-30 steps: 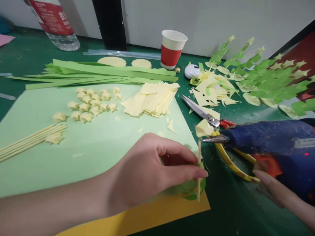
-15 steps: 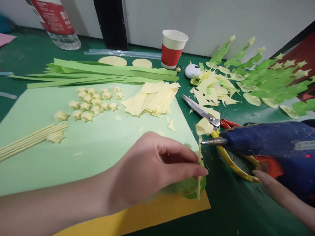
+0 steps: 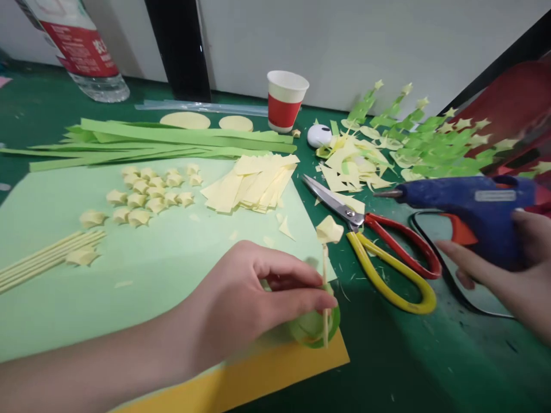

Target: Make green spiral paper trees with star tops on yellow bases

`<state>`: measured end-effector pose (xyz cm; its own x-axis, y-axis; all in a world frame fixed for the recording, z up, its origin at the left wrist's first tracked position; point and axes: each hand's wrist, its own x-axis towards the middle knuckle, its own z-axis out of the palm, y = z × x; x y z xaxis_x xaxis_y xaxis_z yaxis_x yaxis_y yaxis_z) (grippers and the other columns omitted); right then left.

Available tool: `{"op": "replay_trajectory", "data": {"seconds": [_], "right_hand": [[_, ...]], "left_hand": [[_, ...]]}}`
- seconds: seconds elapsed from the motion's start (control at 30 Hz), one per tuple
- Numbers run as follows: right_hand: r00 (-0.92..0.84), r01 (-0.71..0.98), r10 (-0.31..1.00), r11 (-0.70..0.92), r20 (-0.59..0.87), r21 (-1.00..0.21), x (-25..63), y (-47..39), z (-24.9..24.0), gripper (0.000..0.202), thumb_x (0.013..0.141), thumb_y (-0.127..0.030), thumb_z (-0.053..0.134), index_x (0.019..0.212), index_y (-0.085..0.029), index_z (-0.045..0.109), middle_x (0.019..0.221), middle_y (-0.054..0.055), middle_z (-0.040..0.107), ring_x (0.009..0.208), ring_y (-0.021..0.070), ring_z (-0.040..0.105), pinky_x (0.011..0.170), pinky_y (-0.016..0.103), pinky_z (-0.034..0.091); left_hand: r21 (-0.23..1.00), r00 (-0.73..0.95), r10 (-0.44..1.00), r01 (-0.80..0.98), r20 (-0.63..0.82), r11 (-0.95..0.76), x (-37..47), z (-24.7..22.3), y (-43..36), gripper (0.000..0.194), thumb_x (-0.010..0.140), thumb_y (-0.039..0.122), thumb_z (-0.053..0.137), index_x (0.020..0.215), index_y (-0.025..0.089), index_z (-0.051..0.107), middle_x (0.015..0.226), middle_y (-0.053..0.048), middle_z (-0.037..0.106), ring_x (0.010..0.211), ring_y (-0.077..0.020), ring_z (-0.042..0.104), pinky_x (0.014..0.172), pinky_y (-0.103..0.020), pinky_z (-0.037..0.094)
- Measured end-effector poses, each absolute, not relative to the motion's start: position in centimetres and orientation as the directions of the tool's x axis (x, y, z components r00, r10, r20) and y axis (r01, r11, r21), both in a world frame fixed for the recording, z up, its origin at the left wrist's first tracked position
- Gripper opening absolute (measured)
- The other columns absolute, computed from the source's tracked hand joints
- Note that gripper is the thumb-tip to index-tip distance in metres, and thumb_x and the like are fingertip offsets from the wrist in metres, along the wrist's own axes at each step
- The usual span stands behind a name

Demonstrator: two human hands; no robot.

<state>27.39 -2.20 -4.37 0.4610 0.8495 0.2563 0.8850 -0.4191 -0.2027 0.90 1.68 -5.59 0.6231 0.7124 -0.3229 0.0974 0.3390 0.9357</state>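
My left hand (image 3: 253, 301) pinches a thin pale-yellow paper stick (image 3: 326, 330) upright between thumb and fingers. A folded yellow paper star (image 3: 330, 230) sits at the stick's top end. Beneath the fingertips is a green curled ring (image 3: 316, 332), partly hidden by my hand. At the right, my right hand (image 3: 510, 275) is wrapped round the handle of a blue hot glue gun (image 3: 451, 198), its metal nozzle pointing left, apart from the stick. Scissors (image 3: 396, 272) with one red and one yellow handle lie open between my hands.
Several paper stars (image 3: 138, 199), yellow slips (image 3: 253, 183) and thin sticks (image 3: 47, 258) lie on a pale-green sheet (image 3: 163, 269). Behind are green strips (image 3: 185, 140), a paper cup (image 3: 284, 112), a bottle (image 3: 81, 51) and paper scraps (image 3: 355, 160). Star-topped green paper pieces (image 3: 443, 149) stand at the back right.
The glue gun has drawn back to the right and up, its nozzle leaving the stick just under the star. My left hand keeps its pinch; the scissors' handles now show fully.
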Motion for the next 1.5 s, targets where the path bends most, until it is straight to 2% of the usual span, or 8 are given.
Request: {"op": "replay_trajectory", "data": {"seconds": [0.23, 0.4, 0.47, 0.53, 0.73, 1.0, 1.33, 1.5], "right_hand": [[0.511, 0.859, 0.853, -0.512, 0.107, -0.021, 30.9, 0.8, -4.5, 0.03, 0.066, -0.048, 0.051, 0.061, -0.024, 0.035, 0.052, 0.003, 0.046, 0.045, 0.0185, 0.045, 0.044, 0.031, 0.032], [0.362, 0.922, 0.868, -0.386, 0.34, 0.005, 29.3, -0.9, -3.7, 0.031, 0.068, -0.04, 0.059, 0.084, -0.014, 0.054, 0.098, 0.02, 0.056, 0.093, 0.033, 0.052, 0.072, 0.04, 0.042], [0.123, 0.991, 0.871, -0.085, 0.477, -0.101, 27.1, -2.0, -2.8, 0.022, 0.076, -0.036, 0.053, 0.088, -0.018, 0.058, 0.094, 0.013, 0.059, 0.088, 0.0239, 0.056, 0.075, 0.034, 0.044], [-0.162, 0.901, 0.909, 0.296, 0.385, -0.318, 24.4, -2.8, -2.0, 0.014, 0.082, -0.032, 0.05, 0.077, -0.023, 0.06, 0.08, 0.005, 0.064, 0.071, 0.0157, 0.06, 0.061, 0.026, 0.046], [-0.352, 0.502, 0.91, 0.381, 0.219, -0.776, 18.2, -2.7, -1.1, 0.01, 0.075, -0.017, 0.055, 0.07, -0.018, 0.064, 0.066, 0.001, 0.064, 0.058, 0.0086, 0.056, 0.052, 0.016, 0.045], [-0.278, 0.402, 0.934, 0.326, 0.225, -0.856, 16.4, -1.6, 0.1, 0.013, 0.072, -0.02, 0.055, 0.061, -0.017, 0.06, 0.062, 0.0, 0.059, 0.053, 0.0079, 0.042, 0.046, 0.018, 0.036], [-0.12, 0.34, 0.96, 0.279, 0.253, -0.898, 17.3, -1.2, 1.8, 0.015, 0.071, -0.029, 0.061, 0.059, -0.021, 0.06, 0.068, 0.0, 0.061, 0.062, 0.0122, 0.053, 0.05, 0.02, 0.041], [-0.086, 0.3, 0.97, 0.241, 0.226, -0.923, 17.1, -0.9, 1.7, 0.01, 0.068, -0.026, 0.063, 0.061, -0.019, 0.061, 0.063, 0.0, 0.062, 0.058, 0.0112, 0.055, 0.051, 0.019, 0.045]], "left_hand": [[0.934, 0.599, 0.732, 0.084, -0.325, 0.346, 0.9, -5.5, 1.8, 0.009, 0.066, 0.02, 0.068, 0.058, 0.019, 0.07, 0.058, 0.005, 0.065, 0.054, -0.0061, 0.053, 0.048, -0.011, 0.04], [0.945, 0.553, 0.771, 0.108, -0.315, 0.309, 1.0, -4.9, 1.5, 0.009, 0.066, 0.021, 0.068, 0.059, 0.018, 0.07, 0.058, 0.003, 0.065, 0.051, -0.0065, 0.05, 0.048, -0.014, 0.04], [0.957, 0.535, 0.793, 0.156, -0.291, 0.246, 1.0, -4.3, 1.3, 0.01, 0.068, 0.021, 0.067, 0.058, 0.019, 0.07, 0.056, 0.004, 0.063, 0.051, -0.0061, 0.049, 0.049, -0.014, 0.039], [0.969, 0.523, 0.82, 0.201, -0.233, 0.146, 0.8, -3.4, 1.1, 0.012, 0.069, 0.02, 0.066, 0.057, 0.02, 0.07, 0.055, 0.005, 0.062, 0.052, -0.006, 0.049, 0.05, -0.013, 0.039], [0.974, 0.509, 0.86, 0.178, 0.033, -0.143, 0.3, -0.9, 1.0, 0.015, 0.07, 0.018, 0.066, 0.055, 0.022, 0.068, 0.056, 0.007, 0.062, 0.055, -0.0064, 0.052, 0.051, -0.013, 0.04], [0.938, 0.5, 0.852, 0.196, 0.156, -0.287, 0.1, 1.2, 1.1, 0.017, 0.069, 0.011, 0.066, 0.06, 0.024, 0.071, 0.063, 0.007, 0.063, 0.057, -0.0052, 0.052, 0.05, -0.011, 0.039], [0.984, 0.469, 0.882, 0.174, -0.047, -0.04, 0.0, 2.7, 1.3, 0.018, 0.059, 0.008, 0.073, 0.054, 0.017, 0.058, 0.051, 0.009, 0.058, 0.048, -0.0035, 0.052, 0.044, -0.009, 0.04], [0.969, 0.517, 0.856, 0.216, -0.009, -0.12, 0.0, 2.8, 1.1, 0.012, 0.063, 0.014, 0.072, 0.056, 0.018, 0.063, 0.058, 0.007, 0.063, 0.056, -0.0057, 0.058, 0.053, -0.011, 0.047]]}}
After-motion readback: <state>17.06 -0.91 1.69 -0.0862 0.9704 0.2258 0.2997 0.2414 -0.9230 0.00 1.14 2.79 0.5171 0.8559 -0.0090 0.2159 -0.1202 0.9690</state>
